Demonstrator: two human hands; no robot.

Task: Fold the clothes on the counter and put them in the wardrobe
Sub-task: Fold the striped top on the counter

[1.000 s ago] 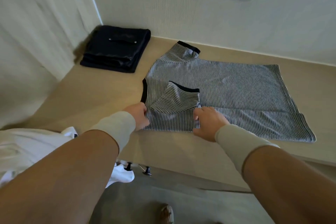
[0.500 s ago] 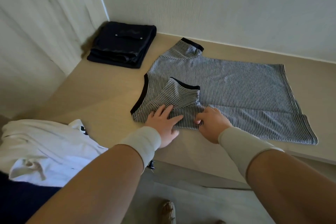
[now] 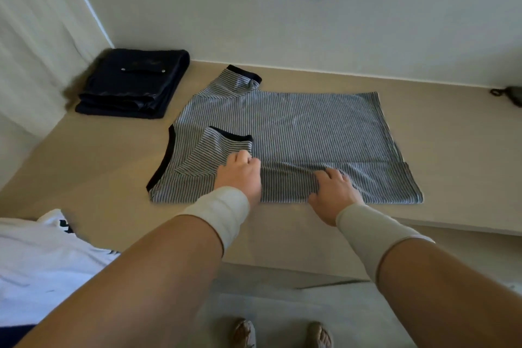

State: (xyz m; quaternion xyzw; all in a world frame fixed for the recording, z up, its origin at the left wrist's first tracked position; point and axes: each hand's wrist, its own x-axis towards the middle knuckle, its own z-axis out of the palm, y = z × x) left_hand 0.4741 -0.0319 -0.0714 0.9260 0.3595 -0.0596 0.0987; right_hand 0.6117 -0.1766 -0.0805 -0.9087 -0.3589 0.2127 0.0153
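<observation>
Head view, garment: grey-and-white striped short-sleeved shirt with dark trim lies flat mid-counter, its near side along the front edge, near sleeve turned inward.
Head view, left hand: fingers curled, pinching the striped cloth beside the turned-in sleeve.
Head view, right hand: fingers curled into a bunched ridge of cloth near the front edge.
Head view, surroundings: folded dark navy garment at the beige counter's back left corner; white cloth off the front left.
Step in hand: judged lengthwise fold of the near side.
Next move: likely lift both pinches together and carry the edge toward the wall, evenly.
</observation>
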